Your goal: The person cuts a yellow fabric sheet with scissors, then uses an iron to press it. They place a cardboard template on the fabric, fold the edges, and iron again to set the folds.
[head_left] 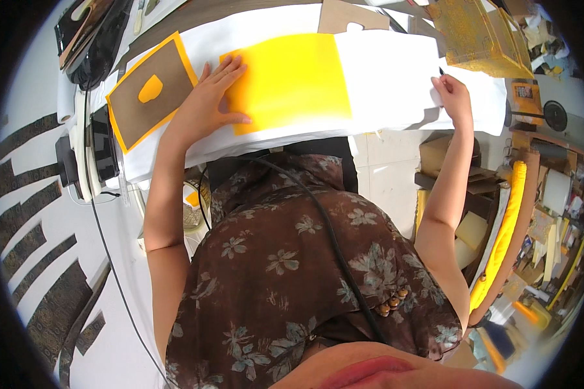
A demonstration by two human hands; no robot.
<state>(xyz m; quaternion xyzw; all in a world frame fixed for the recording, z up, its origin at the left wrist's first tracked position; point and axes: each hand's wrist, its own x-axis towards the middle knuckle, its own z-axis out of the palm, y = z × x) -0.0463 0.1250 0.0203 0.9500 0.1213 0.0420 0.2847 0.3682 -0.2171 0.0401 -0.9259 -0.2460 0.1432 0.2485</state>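
Note:
A bright yellow sheet lies flat on the white-covered table in front of me. My left hand rests palm down over its left edge, fingers spread and thumb apart. To the right, the white surface adjoining the yellow sheet is brightly lit. Above its right side, my right hand is closed on a thin dark tool, whose kind is too small to tell. Left of my left hand lies a brown panel with a yellow border and a yellow patch at its middle.
Patterned gold boxes stand at the far right of the table. A brown board lies at the back. Dark bags sit at the far left, and a black cable runs down there. Yellow rolled fabric is at the right.

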